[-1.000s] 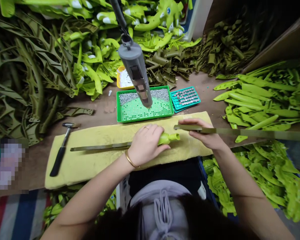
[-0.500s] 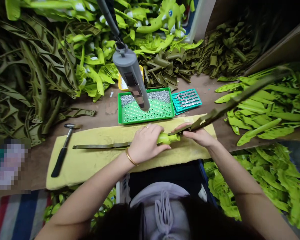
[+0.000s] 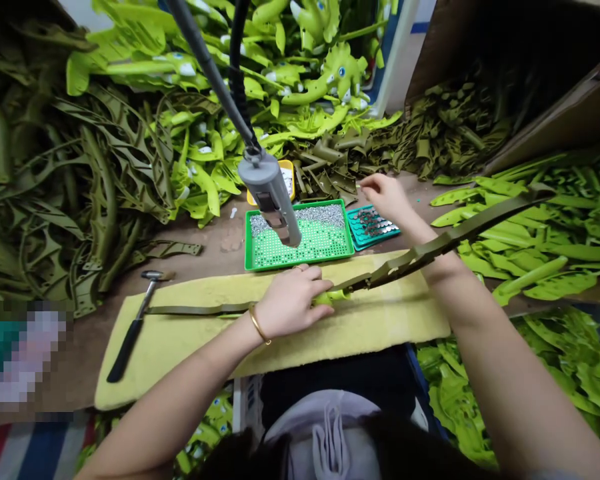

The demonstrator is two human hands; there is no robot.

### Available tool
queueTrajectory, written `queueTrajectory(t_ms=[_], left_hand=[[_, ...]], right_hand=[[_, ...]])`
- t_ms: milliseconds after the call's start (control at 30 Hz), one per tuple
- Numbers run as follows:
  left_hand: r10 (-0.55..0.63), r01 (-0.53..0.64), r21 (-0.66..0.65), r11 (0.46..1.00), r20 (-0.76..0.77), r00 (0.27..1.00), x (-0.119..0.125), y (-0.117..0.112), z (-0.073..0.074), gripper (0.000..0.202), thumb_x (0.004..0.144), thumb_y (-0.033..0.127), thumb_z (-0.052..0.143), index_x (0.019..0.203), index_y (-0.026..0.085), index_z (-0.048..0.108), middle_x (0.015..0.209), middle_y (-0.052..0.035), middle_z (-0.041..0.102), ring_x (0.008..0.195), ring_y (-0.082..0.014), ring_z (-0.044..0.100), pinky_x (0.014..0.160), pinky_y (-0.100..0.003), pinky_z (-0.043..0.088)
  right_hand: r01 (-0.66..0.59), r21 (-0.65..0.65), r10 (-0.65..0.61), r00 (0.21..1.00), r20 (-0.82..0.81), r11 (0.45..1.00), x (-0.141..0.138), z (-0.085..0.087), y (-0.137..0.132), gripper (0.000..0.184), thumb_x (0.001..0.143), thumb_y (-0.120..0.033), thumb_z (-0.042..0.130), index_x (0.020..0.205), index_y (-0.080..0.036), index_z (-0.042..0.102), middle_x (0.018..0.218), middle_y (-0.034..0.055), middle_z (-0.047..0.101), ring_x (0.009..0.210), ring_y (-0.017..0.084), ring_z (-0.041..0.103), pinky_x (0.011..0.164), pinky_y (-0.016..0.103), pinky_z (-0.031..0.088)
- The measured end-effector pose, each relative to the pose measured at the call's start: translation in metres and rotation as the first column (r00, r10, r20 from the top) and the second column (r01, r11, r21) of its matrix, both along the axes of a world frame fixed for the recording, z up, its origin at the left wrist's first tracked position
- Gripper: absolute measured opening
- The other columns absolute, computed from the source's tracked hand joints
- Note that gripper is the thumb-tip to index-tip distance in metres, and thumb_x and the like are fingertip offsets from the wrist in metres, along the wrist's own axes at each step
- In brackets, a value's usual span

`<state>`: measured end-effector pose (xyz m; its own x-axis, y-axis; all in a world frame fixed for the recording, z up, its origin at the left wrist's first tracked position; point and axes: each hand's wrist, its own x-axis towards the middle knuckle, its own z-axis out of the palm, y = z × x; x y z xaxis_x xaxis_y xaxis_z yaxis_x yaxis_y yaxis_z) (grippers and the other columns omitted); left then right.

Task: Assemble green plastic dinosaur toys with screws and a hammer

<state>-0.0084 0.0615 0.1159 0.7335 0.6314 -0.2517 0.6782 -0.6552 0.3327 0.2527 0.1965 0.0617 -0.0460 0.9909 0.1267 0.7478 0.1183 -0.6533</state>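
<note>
My left hand (image 3: 291,303) is closed around a lime-green plastic toy part (image 3: 340,295) over the yellow cloth (image 3: 180,353). From its right end a long olive plastic piece (image 3: 430,251) slants up past my right forearm. Another thin olive strip (image 3: 195,310) runs leftward from under the left hand along the cloth. My right hand (image 3: 386,198) is stretched forward above the small teal tray (image 3: 363,235) of round metal pieces, beside the olive curved parts (image 3: 325,177). Its fingers are pinched together; whatever is between them is too small to make out.
A grey electric screwdriver (image 3: 273,197) hangs over the green perforated tray (image 3: 300,261) of screws. At left, a hammer (image 3: 133,333) lies partly on the cloth. Olive parts (image 3: 100,180) heap at left, lime-green pieces (image 3: 525,227) at right. A yellow tray (image 3: 291,175) stands behind the screwdriver.
My right hand has let go of the long olive piece and moved forward past the teal tray. The left hand still holds the lime-green part. The camera view has shifted slightly.
</note>
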Motion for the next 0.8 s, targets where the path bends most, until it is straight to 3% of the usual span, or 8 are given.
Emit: queueTrajectory(t_ms=[133,267,333,400,567,667,733,800], left_hand=[[0.011,-0.010,-0.032,0.999,0.007,1.000,0.000,0.003,0.000,0.039,0.086,0.048,0.056,0.114,0.022,0.065,0.096,-0.0066,0.060,0.093,-0.0239,0.056,0.078,-0.036,0.047],[0.010,-0.009,-0.064,0.998,0.010,1.000,-0.001,0.008,-0.001,0.040,0.085,0.048,0.057,0.114,0.022,0.066,0.097,-0.0062,0.061,0.094,-0.0239,0.057,0.081,-0.037,0.046],[0.012,-0.011,-0.076,0.997,0.004,1.000,-0.002,0.014,-0.002,0.041,0.084,0.049,0.058,0.115,0.022,0.066,0.096,-0.0059,0.061,0.093,-0.0239,0.058,0.081,-0.037,0.046],[0.034,-0.034,-0.082,0.996,0.003,0.999,-0.001,0.020,-0.003,0.041,0.084,0.050,0.057,0.114,0.023,0.067,0.096,-0.0057,0.062,0.093,-0.0241,0.059,0.078,-0.035,0.045],[0.148,-0.148,-0.047,0.988,0.006,0.989,0.012,0.031,-0.004,0.042,0.085,0.051,0.055,0.113,0.023,0.067,0.096,-0.0059,0.062,0.091,-0.0241,0.059,0.072,-0.033,0.044],[0.173,-0.173,-0.017,0.985,0.010,0.985,0.021,0.031,-0.004,0.042,0.084,0.051,0.055,0.113,0.024,0.067,0.098,-0.0057,0.062,0.092,-0.0237,0.059,0.072,-0.033,0.044],[0.177,-0.177,-0.006,0.984,0.007,0.984,0.025,0.030,-0.004,0.042,0.084,0.051,0.055,0.114,0.025,0.067,0.099,-0.0055,0.062,0.094,-0.0237,0.059,0.073,-0.033,0.044],[0.180,-0.180,0.005,0.984,0.003,0.984,0.026,0.028,-0.004,0.041,0.084,0.049,0.056,0.114,0.024,0.067,0.099,-0.0053,0.062,0.095,-0.0239,0.059,0.075,-0.033,0.044]], right_hand=[[0.079,0.033,-0.085,0.929,0.360,0.996,-0.030,-0.014,0.062,0.026,0.078,-0.015,0.054,0.102,-0.008,0.062,0.121,0.0222,0.055,0.117,0.034,0.048,0.099,0.053,0.041],[0.124,0.020,-0.125,0.986,0.114,0.992,-0.013,-0.016,0.061,0.019,0.077,-0.013,0.051,0.094,-0.015,0.059,0.103,0.0133,0.061,0.098,0.025,0.059,0.089,0.045,0.049],[0.210,0.035,-0.200,0.961,-0.192,0.977,0.014,-0.012,0.039,0.021,0.079,-0.015,0.047,0.098,-0.018,0.056,0.096,0.0073,0.062,0.080,0.018,0.063,0.074,0.037,0.054],[0.312,0.015,-0.271,0.847,-0.457,0.950,0.045,-0.006,0.006,0.019,0.081,-0.020,0.048,0.098,-0.020,0.055,0.089,0.0031,0.063,0.067,0.014,0.063,0.062,0.032,0.055],[0.422,-0.020,-0.297,0.603,-0.741,0.906,0.085,0.010,-0.104,0.029,0.070,-0.035,0.070,0.095,-0.022,0.063,0.078,-0.0017,0.066,0.071,0.012,0.067,0.071,0.028,0.057],[0.344,-0.045,-0.304,0.749,-0.589,0.938,0.060,0.020,-0.158,0.031,0.068,-0.032,0.076,0.096,-0.022,0.066,0.073,-0.0021,0.067,0.062,0.011,0.065,0.062,0.025,0.056],[0.132,-0.141,-0.180,0.886,-0.426,0.981,0.029,0.026,-0.177,0.028,0.071,-0.034,0.074,0.095,-0.021,0.067,0.071,-0.0008,0.068,0.055,0.011,0.062,0.055,0.025,0.053],[-0.023,-0.169,-0.037,0.938,-0.343,0.985,-0.003,0.027,-0.183,0.029,0.072,-0.038,0.074,0.095,-0.021,0.065,0.082,0.0022,0.070,0.063,0.013,0.064,0.057,0.026,0.054]])
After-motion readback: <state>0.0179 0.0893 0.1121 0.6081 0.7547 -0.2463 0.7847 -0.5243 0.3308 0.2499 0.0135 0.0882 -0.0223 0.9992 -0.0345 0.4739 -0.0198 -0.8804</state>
